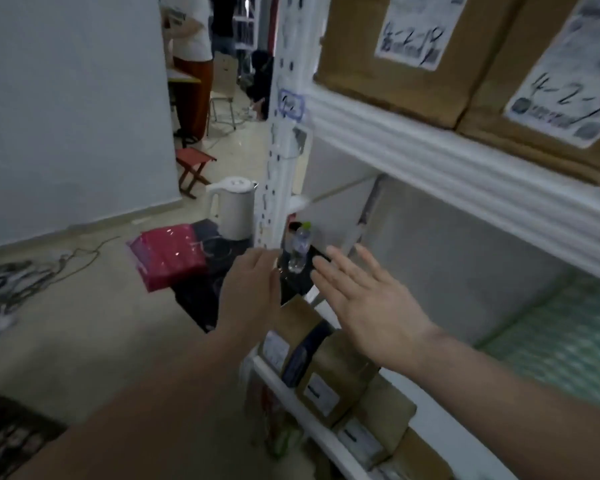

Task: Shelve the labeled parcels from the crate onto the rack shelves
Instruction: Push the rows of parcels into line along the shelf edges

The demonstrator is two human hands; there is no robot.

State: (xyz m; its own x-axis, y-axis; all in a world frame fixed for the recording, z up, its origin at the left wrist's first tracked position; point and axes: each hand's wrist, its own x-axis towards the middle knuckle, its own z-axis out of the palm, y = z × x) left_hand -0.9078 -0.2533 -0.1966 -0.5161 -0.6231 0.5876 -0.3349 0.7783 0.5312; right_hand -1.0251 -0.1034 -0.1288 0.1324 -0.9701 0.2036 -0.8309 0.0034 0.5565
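Both my arms reach forward beside the white rack (pixel 430 147). My left hand (pixel 253 289) is stretched out near the rack's upright post (pixel 278 168), fingers relaxed, holding nothing. My right hand (pixel 361 303) is spread flat with straight fingers in front of the middle shelf opening. Below my hands, several brown labeled parcels (pixel 329 375) stand in a row on a lower shelf. Two large cardboard boxes with handwritten labels (pixel 413 46) sit on the upper shelf. A green mesh-patterned parcel (pixel 568 334) lies on the middle shelf at the right. No crate can be made out.
A white kettle (pixel 232 209), a pink package (pixel 168 258) and a water bottle (pixel 300 249) sit on the floor by the rack's end. Cables (pixel 21 275) trail at the left. A red folding stool (pixel 193 171) and two standing people (pixel 194 46) are farther back.
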